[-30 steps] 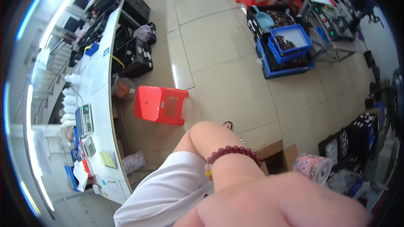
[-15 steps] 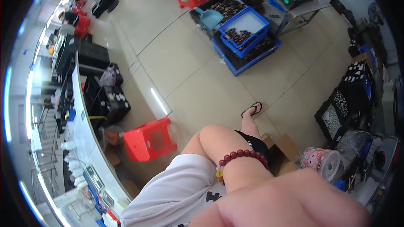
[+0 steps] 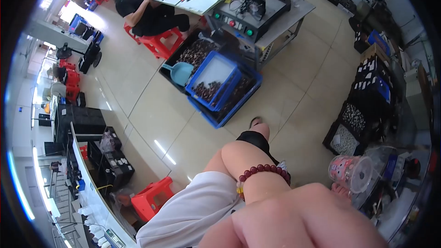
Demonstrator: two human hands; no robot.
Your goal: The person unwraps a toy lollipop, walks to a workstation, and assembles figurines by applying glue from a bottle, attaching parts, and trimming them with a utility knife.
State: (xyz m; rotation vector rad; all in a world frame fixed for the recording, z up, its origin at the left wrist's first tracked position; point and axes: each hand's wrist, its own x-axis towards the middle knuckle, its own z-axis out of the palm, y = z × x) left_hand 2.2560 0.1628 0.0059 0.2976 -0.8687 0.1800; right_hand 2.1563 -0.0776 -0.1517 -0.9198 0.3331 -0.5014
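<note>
My left hand (image 3: 294, 220) is very large and blurred at the bottom, close to the camera, with a dark red bead bracelet at its wrist. Its fingers are out of sight, so whether it holds anything is hidden. To the right, the fingers of my right hand (image 3: 341, 191) show at the lower edge of a round, clear plastic tub (image 3: 347, 173) with a pink cartoon print. They grip the tub; the rest of that hand is hidden behind my left hand and the tub.
Blue crates (image 3: 220, 121) of small dark parts stand on the floor ahead, beside a blue scoop (image 3: 180, 73) and a machine table (image 3: 294, 11). A seated person (image 3: 147, 14) works behind. A red stool (image 3: 151, 197) lies left; black bins (image 3: 342, 140) of parts line the right.
The view has moved forward and tilted up, bringing the seated person and the worktable into sight. The crates look nearer and further left. The tub has stayed at the same place in view.
</note>
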